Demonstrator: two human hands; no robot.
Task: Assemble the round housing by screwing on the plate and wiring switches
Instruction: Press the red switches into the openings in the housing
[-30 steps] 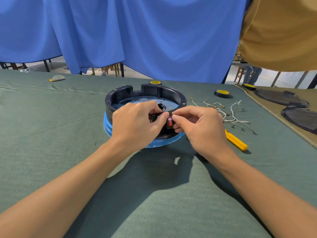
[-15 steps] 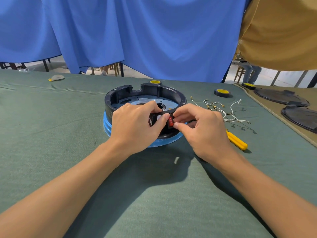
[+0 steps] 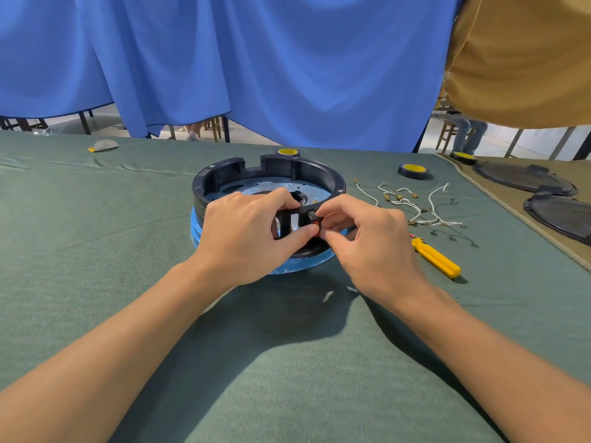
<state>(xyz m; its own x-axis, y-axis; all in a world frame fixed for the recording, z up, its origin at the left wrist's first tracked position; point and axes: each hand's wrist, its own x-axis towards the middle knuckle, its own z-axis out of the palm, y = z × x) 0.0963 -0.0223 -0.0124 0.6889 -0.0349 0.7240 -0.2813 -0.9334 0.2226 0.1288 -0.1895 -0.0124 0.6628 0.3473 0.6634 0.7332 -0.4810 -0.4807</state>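
Note:
A black round housing (image 3: 220, 180) sits on a blue-wrapped base in the middle of the green table, with a pale metal plate (image 3: 256, 187) inside it. My left hand (image 3: 246, 231) grips the housing's near wall, thumb and fingers around the slotted cut-out. My right hand (image 3: 367, 241) pinches a small red-and-black switch (image 3: 315, 220) against that near wall. Part of the switch is hidden by my fingers.
Several white wires (image 3: 412, 206) with brass terminals lie right of the housing. A yellow-handled screwdriver (image 3: 436, 259) lies by my right wrist. Two yellow-and-black tape rolls (image 3: 412, 170) sit behind. Black round covers (image 3: 524, 180) rest at the far right. A person in a mustard shirt (image 3: 524, 59) stands there.
My right hand has shifted a little, with the switch pushed closer into the housing's near wall. My left hand keeps its grip in the same place.

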